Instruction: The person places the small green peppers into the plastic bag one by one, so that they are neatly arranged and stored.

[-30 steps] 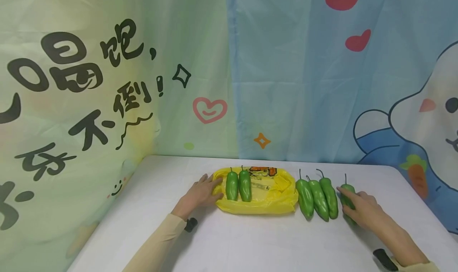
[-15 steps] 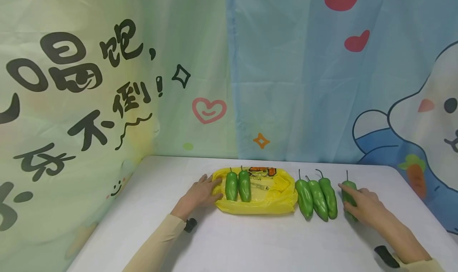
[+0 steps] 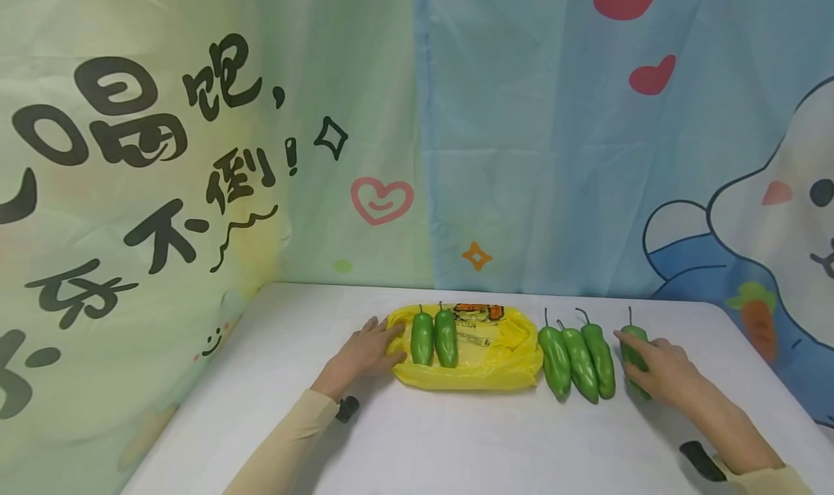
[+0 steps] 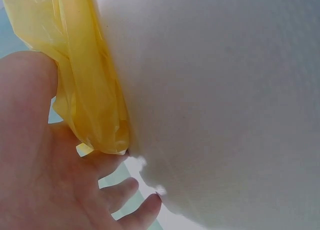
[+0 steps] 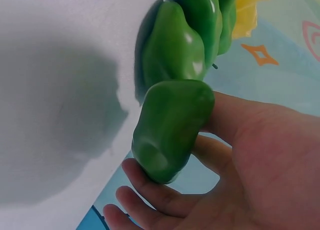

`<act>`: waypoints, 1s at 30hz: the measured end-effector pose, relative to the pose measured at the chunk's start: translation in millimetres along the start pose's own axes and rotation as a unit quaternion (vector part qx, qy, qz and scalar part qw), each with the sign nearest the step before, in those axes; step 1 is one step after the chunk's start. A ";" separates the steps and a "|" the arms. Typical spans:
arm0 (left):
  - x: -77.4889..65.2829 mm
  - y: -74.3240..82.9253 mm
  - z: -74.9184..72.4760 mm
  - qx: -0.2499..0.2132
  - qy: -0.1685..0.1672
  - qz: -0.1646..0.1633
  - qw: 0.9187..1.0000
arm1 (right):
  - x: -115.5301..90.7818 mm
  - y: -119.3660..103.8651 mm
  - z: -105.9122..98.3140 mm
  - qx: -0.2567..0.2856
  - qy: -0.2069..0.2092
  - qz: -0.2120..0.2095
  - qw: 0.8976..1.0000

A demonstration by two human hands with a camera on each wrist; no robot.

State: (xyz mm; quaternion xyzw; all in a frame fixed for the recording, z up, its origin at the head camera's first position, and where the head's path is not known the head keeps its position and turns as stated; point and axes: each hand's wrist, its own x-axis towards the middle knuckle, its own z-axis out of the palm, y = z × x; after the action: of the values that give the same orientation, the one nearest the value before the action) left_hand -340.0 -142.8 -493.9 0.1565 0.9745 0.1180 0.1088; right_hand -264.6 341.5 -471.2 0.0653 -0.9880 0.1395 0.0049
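Observation:
My right hand (image 3: 664, 370) is at the table's right side, with a long green pepper (image 3: 632, 343) held between thumb and fingers. In the right wrist view this pepper (image 5: 170, 130) shows its blunt end, the remaining fingers spread below it. My left hand (image 3: 368, 349) holds the left edge of a yellow plastic bag (image 3: 469, 378). Up close, the left thumb lies against the bag (image 4: 90, 90) and the index finger passes behind it. Two green peppers (image 3: 434, 338) lie side by side on the bag's left part.
Three more green peppers (image 3: 576, 361) lie in a row just right of the bag, beside the held one. The white table (image 3: 469, 444) meets a printed cloth backdrop (image 3: 495, 155) at the back and another at the left.
My right hand and its pepper have shifted only very slightly. The left hand, the bag and the other peppers look the same.

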 end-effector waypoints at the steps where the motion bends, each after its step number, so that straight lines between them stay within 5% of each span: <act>1: -0.2 0.1 -0.2 0.000 0.000 0.000 1.000 | 0.5 -0.6 -0.5 0.001 0.000 -0.001 1.000; 30: 0.4 1.4 -0.6 -0.005 -0.003 -0.007 1.000 | 7.9 -21.2 -10.5 0.015 0.003 -0.031 0.999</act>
State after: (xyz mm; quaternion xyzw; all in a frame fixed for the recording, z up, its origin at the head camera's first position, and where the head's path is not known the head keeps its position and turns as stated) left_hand -340.1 -141.5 -493.0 0.1491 0.9748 0.1213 0.1135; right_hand -269.8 323.2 -455.0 0.0952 -0.9833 0.1544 0.0114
